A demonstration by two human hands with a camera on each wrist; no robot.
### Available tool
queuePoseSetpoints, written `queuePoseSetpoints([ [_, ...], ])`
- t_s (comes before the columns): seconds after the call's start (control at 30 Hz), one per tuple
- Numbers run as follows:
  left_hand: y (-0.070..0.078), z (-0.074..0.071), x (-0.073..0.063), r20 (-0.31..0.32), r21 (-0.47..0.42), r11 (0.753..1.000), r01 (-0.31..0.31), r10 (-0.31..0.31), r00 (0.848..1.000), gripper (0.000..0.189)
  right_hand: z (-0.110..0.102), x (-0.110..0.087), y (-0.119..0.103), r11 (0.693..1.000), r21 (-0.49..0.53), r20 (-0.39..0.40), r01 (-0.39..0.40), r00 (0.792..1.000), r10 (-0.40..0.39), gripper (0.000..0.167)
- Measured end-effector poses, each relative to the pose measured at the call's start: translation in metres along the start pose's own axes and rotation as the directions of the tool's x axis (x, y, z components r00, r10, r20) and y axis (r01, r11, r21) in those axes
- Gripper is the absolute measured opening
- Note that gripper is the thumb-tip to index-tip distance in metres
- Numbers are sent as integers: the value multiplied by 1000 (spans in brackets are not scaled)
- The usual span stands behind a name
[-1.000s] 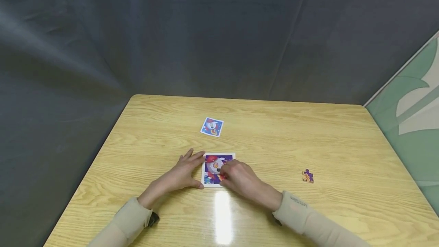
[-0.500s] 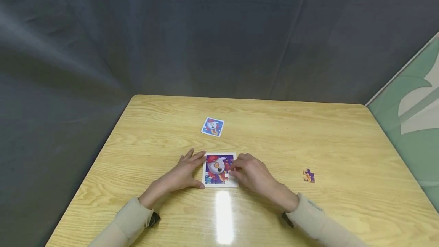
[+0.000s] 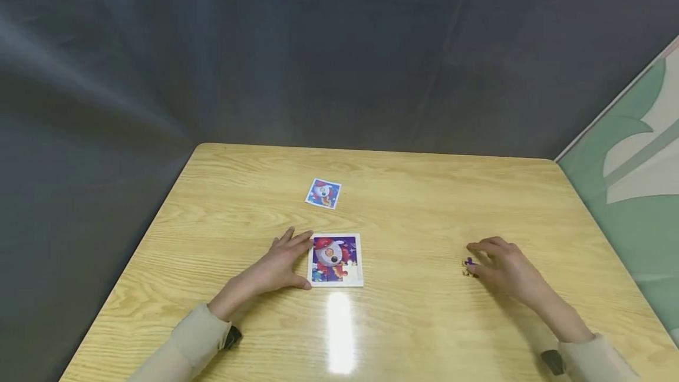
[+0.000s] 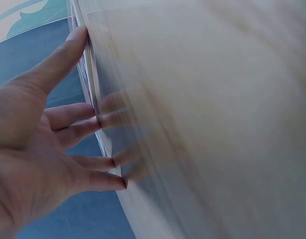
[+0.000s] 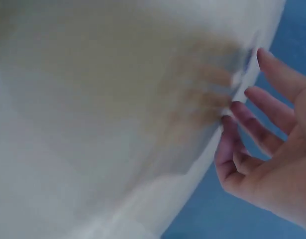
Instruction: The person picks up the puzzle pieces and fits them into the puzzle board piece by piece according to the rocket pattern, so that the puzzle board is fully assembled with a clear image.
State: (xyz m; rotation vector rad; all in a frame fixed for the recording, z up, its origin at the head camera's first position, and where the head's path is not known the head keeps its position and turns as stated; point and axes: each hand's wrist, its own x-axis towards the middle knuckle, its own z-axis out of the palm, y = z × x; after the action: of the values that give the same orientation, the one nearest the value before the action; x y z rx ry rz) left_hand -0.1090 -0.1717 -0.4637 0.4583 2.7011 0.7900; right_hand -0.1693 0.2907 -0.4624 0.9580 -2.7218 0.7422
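Observation:
The left hand [image 3: 278, 264] has its fingers and thumb spread along the left edge of a square, white-framed jigsaw puzzle [image 3: 352, 276]. Its lower right corner is bare white, while the other parts show a grey-and-red rocket on purple. Off to the right, the right hand [image 3: 506, 270] hovers over a loose purple-and-orange puzzle piece [image 3: 469, 262] lying on the table. Thumb and fingers stand apart around that piece and partly hide it. In the right wrist view, the right fingers [image 5: 262, 107] hang close above the tabletop with a gap to the thumb.
A small picture card [image 3: 323, 193] with the same rocket lies behind the puzzle. The wooden table [image 3: 414, 211] ends at a dark curtain [image 3: 339, 58] at the back and left. A green-and-white patterned panel [image 3: 636, 181] borders the right side.
The right hand has left the puzzle's right side, where a piece now fills the right middle, and moved right to the loose piece. The left hand stays at the puzzle's edge.

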Motion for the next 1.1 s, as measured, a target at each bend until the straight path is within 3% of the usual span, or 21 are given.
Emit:
queuePoseSetpoints([
  [0.1, 0, 0, 0, 2, -2, 1000, 4, -4, 1000, 89, -2, -10, 8, 1000, -21, 2, 4, 1000, -4, 43],
  [0.53, 1, -2, -1, 3, -7, 1000, -10, 10, 1000, 89, 3, -7, 3, 1000, 8, 29, -12, 1000, 12, 35],
  [0.63, 1, -2, 1, 2, 0, 1000, -16, 16, 1000, 89, 4, -6, 1, 999, 33, 20, -9, 1000, 8, 33],
  [0.83, 0, -2, 3, 4, 14, 1000, -17, 17, 1000, 89, 11, 0, -15, 989, 144, 79, -43, 996, 32, 31],
  [1.1, 1, -3, 0, 18, -3, 1000, -7, 7, 1000, 89, 33, 15, -45, 986, 114, 63, 119, 990, -127, 35],
])
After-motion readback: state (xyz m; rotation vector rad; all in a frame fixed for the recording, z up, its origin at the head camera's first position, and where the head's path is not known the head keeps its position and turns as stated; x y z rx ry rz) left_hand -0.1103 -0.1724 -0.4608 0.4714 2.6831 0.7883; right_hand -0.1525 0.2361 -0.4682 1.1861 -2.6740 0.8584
